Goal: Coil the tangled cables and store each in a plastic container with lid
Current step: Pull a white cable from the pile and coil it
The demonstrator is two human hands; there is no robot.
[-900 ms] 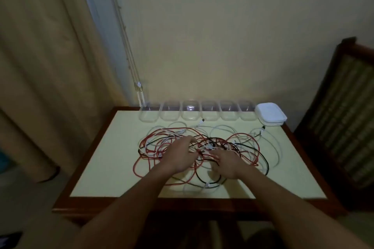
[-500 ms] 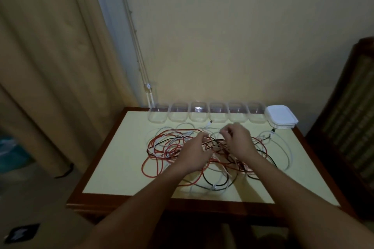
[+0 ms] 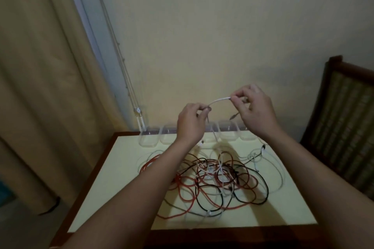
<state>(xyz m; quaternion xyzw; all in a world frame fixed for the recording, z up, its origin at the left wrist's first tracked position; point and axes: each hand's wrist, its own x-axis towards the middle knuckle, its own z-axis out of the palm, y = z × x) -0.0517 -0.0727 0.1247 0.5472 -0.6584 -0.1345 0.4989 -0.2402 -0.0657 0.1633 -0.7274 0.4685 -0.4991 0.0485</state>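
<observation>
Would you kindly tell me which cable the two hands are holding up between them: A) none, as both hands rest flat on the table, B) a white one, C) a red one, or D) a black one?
B: a short stretch of white cable spans from the pinching fingers of the left hand to those of the right hand, above the tangle of red, black and white cables on the table.

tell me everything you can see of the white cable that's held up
The white cable is thin and smooth, plastic-sheathed by its look. A short stretch arcs in the air above the table, pinched by the left hand at one side and the right hand at the other. From the left hand it drops toward the tangle of red, black and white cables. A small plug hangs below the right hand, probably its end.
</observation>
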